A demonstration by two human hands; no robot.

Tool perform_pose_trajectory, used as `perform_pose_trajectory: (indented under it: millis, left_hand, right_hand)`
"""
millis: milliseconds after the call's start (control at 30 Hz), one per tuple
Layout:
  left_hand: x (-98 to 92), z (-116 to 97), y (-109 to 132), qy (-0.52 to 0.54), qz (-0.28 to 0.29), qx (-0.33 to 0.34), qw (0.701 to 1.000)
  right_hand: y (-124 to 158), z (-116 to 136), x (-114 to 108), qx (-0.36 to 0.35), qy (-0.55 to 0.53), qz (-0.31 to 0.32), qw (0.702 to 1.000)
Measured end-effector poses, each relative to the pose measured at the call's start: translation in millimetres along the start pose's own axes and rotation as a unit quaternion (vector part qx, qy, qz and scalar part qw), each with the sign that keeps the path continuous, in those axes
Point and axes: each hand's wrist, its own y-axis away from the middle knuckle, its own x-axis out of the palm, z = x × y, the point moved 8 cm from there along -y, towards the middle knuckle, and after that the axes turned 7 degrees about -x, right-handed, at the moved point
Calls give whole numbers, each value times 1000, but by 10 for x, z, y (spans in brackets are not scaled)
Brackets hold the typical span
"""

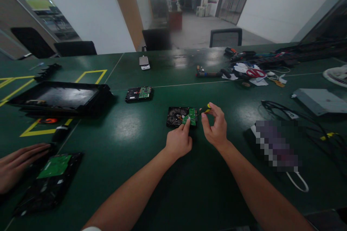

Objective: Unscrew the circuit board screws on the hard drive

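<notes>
While my left hand (179, 140) rests one outstretched finger on the drive (176, 115), my right hand (216, 126) pinches the screwdriver (205, 109), best held steeper.

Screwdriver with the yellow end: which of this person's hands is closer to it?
Right. The right hand holds the screwdriver; the left hand is left of it, index finger on the green circuit board.

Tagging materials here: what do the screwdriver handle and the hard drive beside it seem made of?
Screwdriver handle: probably plastic, given its yellow and dark colouring; finish unclear. Hard drive casing: dark, perhaps painted metal, given its rounded relief. Green circuit board: likely coated fibreglass, flat-looking.
</notes>
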Motion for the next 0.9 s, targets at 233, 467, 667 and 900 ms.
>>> perform_pose_trajectory:
  millis: [233,467,667,900]
  left_hand:
    - [15,3,-4,1,0,-1,1000]
    - [22,4,-4,-1,5,-6,1000]
    - [-1,1,-1,1,7,-4,1000]
    - [7,-1,0,-4,16,-8,1000]
  right_hand:
    - [-35,52,-6,-13,16,11,1000]
    - [36,-64,18,24,-15,2,1000]
    - [20,-19,-4,7,2,-10,1000]
    - [18,-2,-10,4,-4,-11,1000]
